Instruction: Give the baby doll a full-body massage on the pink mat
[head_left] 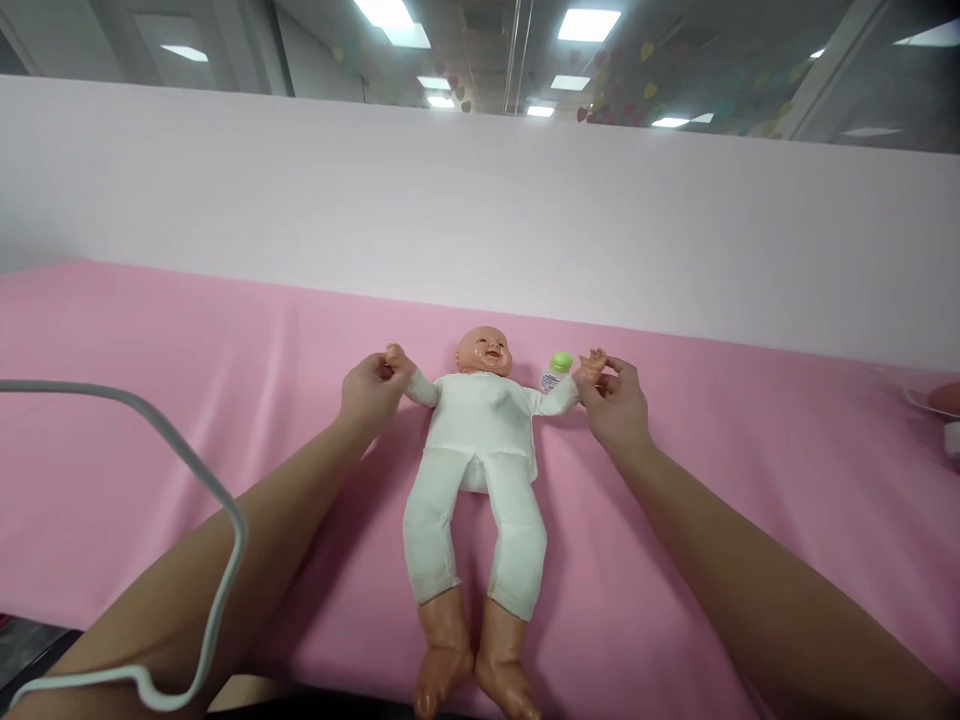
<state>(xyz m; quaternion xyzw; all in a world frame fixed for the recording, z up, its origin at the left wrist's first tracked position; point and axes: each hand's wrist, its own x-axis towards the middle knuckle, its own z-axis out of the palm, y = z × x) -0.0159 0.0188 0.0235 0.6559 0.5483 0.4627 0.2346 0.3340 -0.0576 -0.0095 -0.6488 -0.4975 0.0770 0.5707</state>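
Note:
A baby doll [484, 425] with a white cloth body lies on its back, its head away from me and its feet at the near edge. My left hand [375, 390] is closed around the doll's hand on the left side. On the other side, my right hand [616, 400] pinches the doll's other hand near the wrist, and its small plastic fingers show above mine. Both doll arms are spread outward. Beside the doll's head, close to my right hand, stands a small bottle [556, 372] with a green cap, partly hidden by the doll's arm.
A pink sheet [225, 350] covers the table up to a white wall panel [480, 210]. At the far right edge sits a clear dish [919, 395] with a reddish thing in it. A grey-white cable [187, 455] curves across the left foreground, over my left forearm.

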